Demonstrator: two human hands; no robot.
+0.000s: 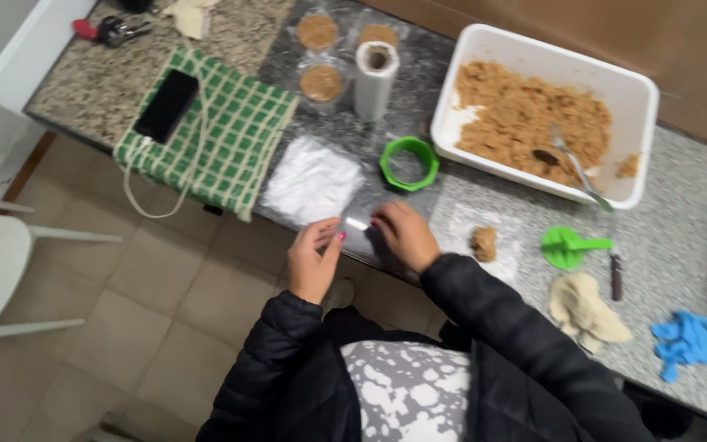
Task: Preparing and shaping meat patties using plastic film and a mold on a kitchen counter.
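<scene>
The granite counter [681, 245] carries everything. At one o'clock from the hands sits a white tub [640, 106] of brown crumb mix, tongs lying in it. At eleven o'clock lies a green checked cloth [239, 139] with a phone [167, 105] on it. A stack of clear bags [311, 178] lies at eleven, close in, and a green ring [409, 163] at twelve. A green press [570, 245] sits at three o'clock.

Between the hands is a clear film [359, 223], its long axis running nine to three. The left hand [314, 260] pinches its left end, fingers together on it. The right hand [404, 236] rests over its right end, fingers curled; whether they clamp it I cannot tell. Both hands are about equally near.
</scene>
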